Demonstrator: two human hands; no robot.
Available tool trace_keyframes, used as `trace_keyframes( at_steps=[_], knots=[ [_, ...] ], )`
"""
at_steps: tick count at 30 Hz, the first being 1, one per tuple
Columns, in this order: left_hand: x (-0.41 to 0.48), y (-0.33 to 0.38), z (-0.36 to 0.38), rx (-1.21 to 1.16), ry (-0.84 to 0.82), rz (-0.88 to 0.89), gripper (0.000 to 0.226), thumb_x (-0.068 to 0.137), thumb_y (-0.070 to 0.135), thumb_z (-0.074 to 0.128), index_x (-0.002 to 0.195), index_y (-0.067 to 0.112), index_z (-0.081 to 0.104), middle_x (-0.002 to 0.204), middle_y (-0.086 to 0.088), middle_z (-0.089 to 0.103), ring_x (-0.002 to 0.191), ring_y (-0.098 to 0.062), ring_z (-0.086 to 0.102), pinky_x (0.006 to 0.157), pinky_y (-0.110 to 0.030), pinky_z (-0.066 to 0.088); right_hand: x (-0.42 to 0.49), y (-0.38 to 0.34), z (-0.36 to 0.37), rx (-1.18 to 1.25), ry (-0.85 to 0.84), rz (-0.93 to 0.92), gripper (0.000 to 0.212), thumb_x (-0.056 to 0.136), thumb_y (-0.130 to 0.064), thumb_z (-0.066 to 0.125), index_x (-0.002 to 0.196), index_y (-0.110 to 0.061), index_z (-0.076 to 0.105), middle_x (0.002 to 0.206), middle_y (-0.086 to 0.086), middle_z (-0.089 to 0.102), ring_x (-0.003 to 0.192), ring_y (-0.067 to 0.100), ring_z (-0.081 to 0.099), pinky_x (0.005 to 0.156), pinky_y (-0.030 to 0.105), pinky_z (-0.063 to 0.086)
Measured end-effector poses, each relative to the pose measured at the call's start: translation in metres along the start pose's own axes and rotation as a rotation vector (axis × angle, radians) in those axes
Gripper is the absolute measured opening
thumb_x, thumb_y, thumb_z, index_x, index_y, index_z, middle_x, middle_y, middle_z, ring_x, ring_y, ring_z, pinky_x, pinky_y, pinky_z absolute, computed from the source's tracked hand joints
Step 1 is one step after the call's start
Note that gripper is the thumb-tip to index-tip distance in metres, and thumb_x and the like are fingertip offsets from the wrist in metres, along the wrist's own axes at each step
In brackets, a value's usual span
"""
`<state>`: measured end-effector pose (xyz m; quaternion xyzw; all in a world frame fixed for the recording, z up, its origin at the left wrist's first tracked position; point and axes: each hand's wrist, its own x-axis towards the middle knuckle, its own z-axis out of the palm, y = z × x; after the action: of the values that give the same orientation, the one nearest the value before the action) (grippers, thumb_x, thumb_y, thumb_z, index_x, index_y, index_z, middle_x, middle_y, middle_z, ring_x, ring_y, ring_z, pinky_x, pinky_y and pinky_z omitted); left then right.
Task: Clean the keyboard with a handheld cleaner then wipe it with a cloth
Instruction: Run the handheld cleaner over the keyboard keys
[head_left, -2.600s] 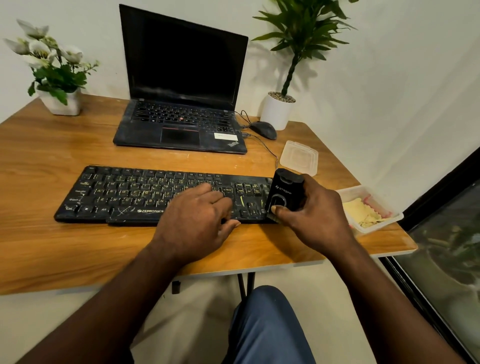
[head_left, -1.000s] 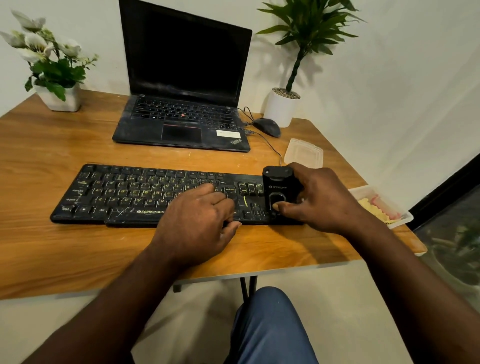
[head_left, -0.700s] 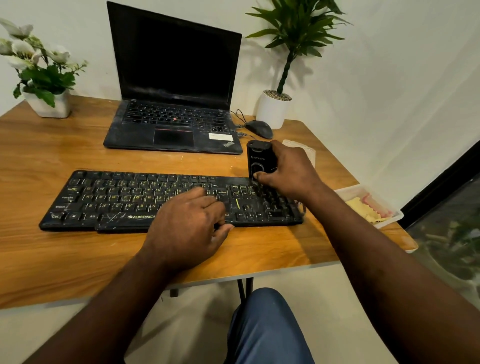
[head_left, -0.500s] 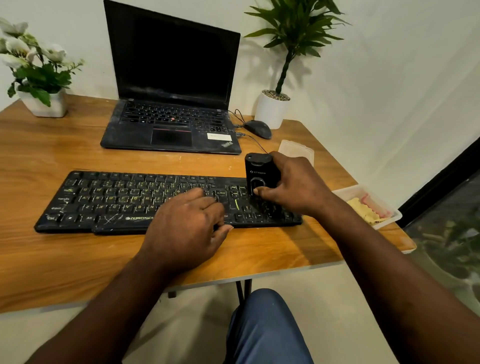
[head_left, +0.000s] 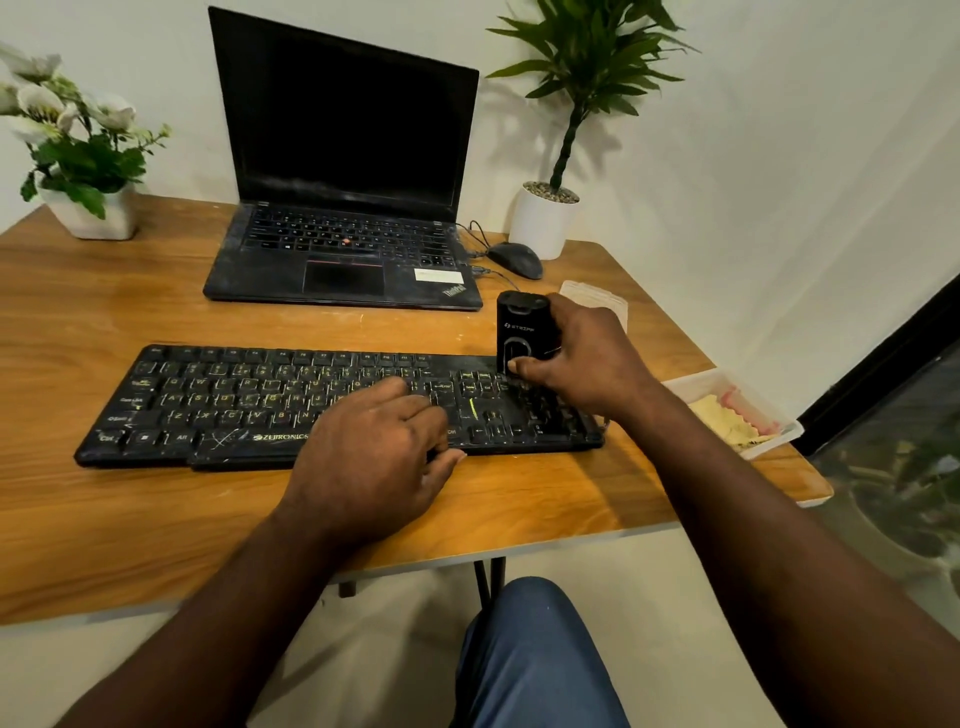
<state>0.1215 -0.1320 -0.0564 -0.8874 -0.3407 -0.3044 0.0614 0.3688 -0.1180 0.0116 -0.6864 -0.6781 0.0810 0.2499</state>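
Desk (head_left: 104, 312): 1 keyboard (head_left: 249, 400), 1 cleaner (head_left: 519, 332), 1 laptop (head_left: 343, 249).

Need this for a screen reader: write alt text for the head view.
The right hand grips a cleaner upright on the far right part of the keyboard; the left hand rests on the keys. A laptop, a mouse and a tray with a cloth sit on the desk.

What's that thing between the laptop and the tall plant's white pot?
In the head view, a black mouse lies on the table between the laptop and the white pot.
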Motion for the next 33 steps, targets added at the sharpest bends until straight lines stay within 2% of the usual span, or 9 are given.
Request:
trace_keyframes(
  at_steps=[3, 7, 11, 15, 19, 22, 25, 30, 33],
  knots=[
    [0.000, 0.000, 0.000, 0.001, 0.000, 0.000, 0.026, 0.080, 0.045, 0.080, 0.074, 0.026, 0.063, 0.068, 0.009, 0.059, 0.071, -0.009, 0.038, 0.060, -0.027, 0.028, -0.008, 0.000, -0.002, -0.005, -0.006, -0.006, 0.064, 0.080, -0.032, 0.087, 0.135, -0.022, 0.057, 0.120, -0.004, 0.071, 0.101, 0.012, 0.068, 0.080, 0.028, 0.060],
    [0.000, -0.001, 0.001, 0.003, -0.004, 0.004, 0.027, 0.081, 0.046, 0.079, 0.075, 0.025, 0.063, 0.069, 0.008, 0.060, 0.070, -0.011, 0.044, 0.060, -0.026, 0.028, -0.039, -0.001, -0.012, -0.035, -0.070, -0.064, 0.059, 0.079, -0.031, 0.087, 0.131, -0.025, 0.060, 0.109, -0.014, 0.069, 0.090, -0.002, 0.063, 0.070, 0.014, 0.051],
    [-0.001, -0.001, 0.002, 0.001, -0.012, -0.001, 0.027, 0.081, 0.046, 0.079, 0.076, 0.026, 0.063, 0.070, 0.009, 0.059, 0.071, -0.011, 0.043, 0.060, -0.026, 0.028, -0.061, -0.002, -0.021, 0.054, -0.157, -0.084, 0.058, 0.078, -0.031, 0.087, 0.130, -0.029, 0.062, 0.112, -0.016, 0.071, 0.095, -0.002, 0.067, 0.075, 0.022, 0.057],
    [0.000, -0.001, 0.002, 0.004, -0.022, -0.003, 0.027, 0.081, 0.047, 0.079, 0.075, 0.026, 0.062, 0.070, 0.009, 0.059, 0.072, -0.009, 0.040, 0.060, -0.026, 0.028, -0.064, 0.002, -0.019, 0.138, 0.014, 0.010, 0.060, 0.078, -0.031, 0.088, 0.132, -0.028, 0.061, 0.113, -0.014, 0.070, 0.099, 0.004, 0.069, 0.080, 0.029, 0.062],
    [0.000, 0.000, 0.001, 0.005, -0.017, -0.008, 0.027, 0.080, 0.047, 0.080, 0.074, 0.027, 0.062, 0.069, 0.010, 0.059, 0.071, -0.009, 0.039, 0.060, -0.026, 0.029, -0.079, 0.000, -0.009, 0.173, -0.010, -0.001, 0.058, 0.079, -0.030, 0.088, 0.130, -0.030, 0.060, 0.113, -0.016, 0.070, 0.099, 0.003, 0.069, 0.077, 0.022, 0.060],
    [-0.001, 0.000, 0.001, -0.003, -0.003, -0.014, 0.027, 0.080, 0.046, 0.080, 0.074, 0.027, 0.062, 0.069, 0.010, 0.058, 0.072, -0.009, 0.038, 0.060, -0.026, 0.029, -0.083, 0.004, -0.011, 0.262, 0.109, 0.074, 0.057, 0.079, -0.030, 0.087, 0.127, -0.036, 0.059, 0.111, -0.019, 0.070, 0.099, 0.000, 0.069, 0.080, 0.022, 0.059],
    [-0.001, 0.000, 0.000, -0.016, -0.007, -0.022, 0.028, 0.080, 0.046, 0.080, 0.074, 0.027, 0.061, 0.069, 0.010, 0.058, 0.072, -0.008, 0.037, 0.060, -0.026, 0.028, -0.086, 0.012, -0.011, 0.141, 0.174, 0.139, 0.060, 0.081, -0.029, 0.086, 0.135, -0.029, 0.058, 0.119, -0.011, 0.071, 0.098, 0.003, 0.067, 0.082, 0.024, 0.056],
    [-0.001, 0.001, 0.000, -0.008, -0.009, -0.019, 0.028, 0.080, 0.046, 0.081, 0.073, 0.027, 0.062, 0.068, 0.010, 0.058, 0.070, -0.009, 0.039, 0.059, -0.026, 0.028, -0.084, 0.017, -0.020, -0.192, 0.248, 0.139, 0.058, 0.082, -0.030, 0.083, 0.133, -0.020, 0.058, 0.117, 0.001, 0.074, 0.096, 0.018, 0.070, 0.074, 0.028, 0.051],
    [-0.001, 0.000, 0.000, -0.011, -0.016, -0.021, 0.027, 0.080, 0.046, 0.081, 0.074, 0.027, 0.063, 0.069, 0.010, 0.058, 0.070, -0.010, 0.041, 0.058, -0.026, 0.029, -0.085, 0.011, -0.014, -0.167, 0.262, 0.173, 0.058, 0.082, -0.031, 0.083, 0.134, -0.020, 0.058, 0.118, 0.000, 0.074, 0.098, 0.019, 0.070, 0.077, 0.030, 0.055]
  ],
)
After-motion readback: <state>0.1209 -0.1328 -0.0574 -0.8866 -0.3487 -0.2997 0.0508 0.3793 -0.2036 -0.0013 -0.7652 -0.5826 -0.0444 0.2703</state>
